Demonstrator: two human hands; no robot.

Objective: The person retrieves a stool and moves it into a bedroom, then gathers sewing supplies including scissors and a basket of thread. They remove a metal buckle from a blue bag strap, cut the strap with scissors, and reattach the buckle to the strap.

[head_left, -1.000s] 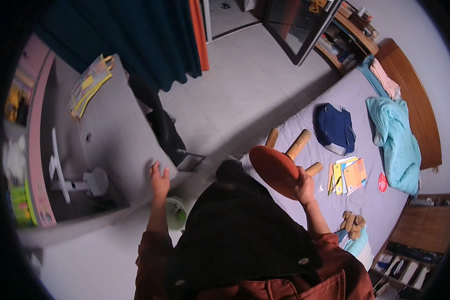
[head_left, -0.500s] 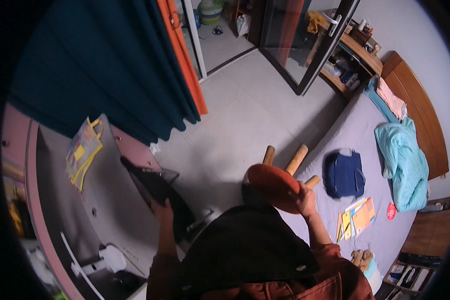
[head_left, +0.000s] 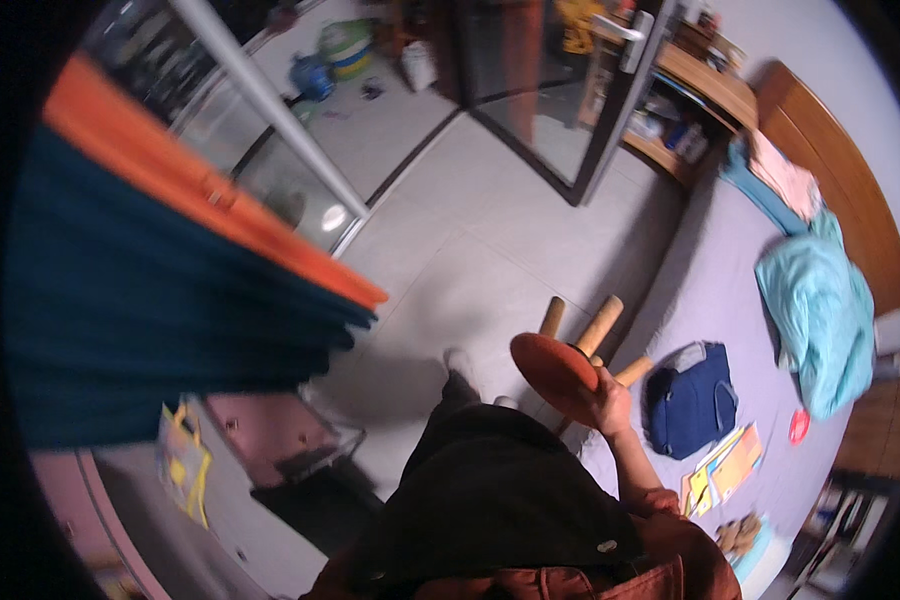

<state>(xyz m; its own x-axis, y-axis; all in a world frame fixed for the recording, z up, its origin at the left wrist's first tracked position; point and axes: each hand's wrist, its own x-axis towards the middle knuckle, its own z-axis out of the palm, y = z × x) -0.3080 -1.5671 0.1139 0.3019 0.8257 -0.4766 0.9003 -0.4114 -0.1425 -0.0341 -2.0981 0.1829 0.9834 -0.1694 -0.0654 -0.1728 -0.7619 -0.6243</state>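
The person's right hand is closed on the near right edge of a stool, thumb and fingers gathered at the rim with little gap showing; how far the fingertips reach round the seat cannot be told; the left hand is out of view, so its grip cannot be told either.

The stool hangs at the left of the grip, tilted, its round red seat turned toward the wearer; its pale wooden legs point up and away beyond the grip, one of them passing just above the knuckles; whether that leg touches the bed cannot be made out.

Just right of the grip, on the bed, sits a navy bag; lower right of the grip lie fanned booklets, with a flat red disc past them and a brown plush toy nearer the wearer; farther right and beyond the grip lies a rumpled turquoise quilt.

Well left of the grip hang a teal and orange curtain and, below it, a yellow-edged bag; straight beyond the grip stands a glass door.
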